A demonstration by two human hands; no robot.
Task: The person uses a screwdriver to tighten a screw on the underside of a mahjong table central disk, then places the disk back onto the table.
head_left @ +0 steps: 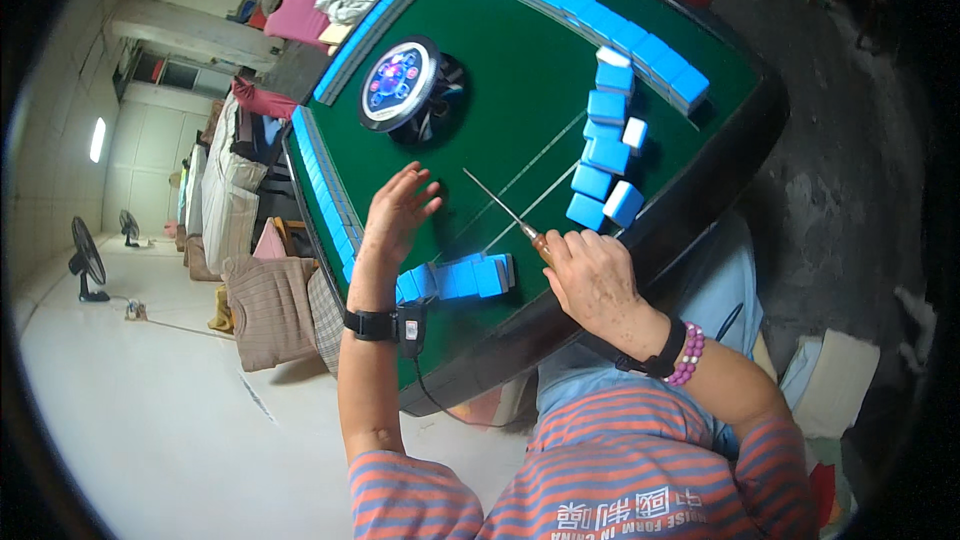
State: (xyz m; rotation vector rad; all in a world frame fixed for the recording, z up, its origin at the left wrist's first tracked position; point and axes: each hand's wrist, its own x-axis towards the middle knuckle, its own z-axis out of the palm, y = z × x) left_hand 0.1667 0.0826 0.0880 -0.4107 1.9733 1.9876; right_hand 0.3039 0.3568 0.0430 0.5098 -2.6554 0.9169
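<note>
My right hand (592, 275) grips the wooden handle of a thin metal awl (497, 203), whose point lies out over the green felt of the mahjong table (520, 80). My left hand (398, 212) hovers over the felt with fingers spread and nothing in it. A short row of blue tiles (462, 277) sits at the near edge between my two hands. A loose column of blue tiles (605, 145), a few tipped to show white sides, runs up the right half of the table.
A round dice dome (400, 83) sits raised at the table's middle. Long walls of blue tiles line the left edge (322, 175) and far edge (575, 5). Chairs with cushions and clothes (265, 305) stand to the left, and two floor fans (88, 260) farther off.
</note>
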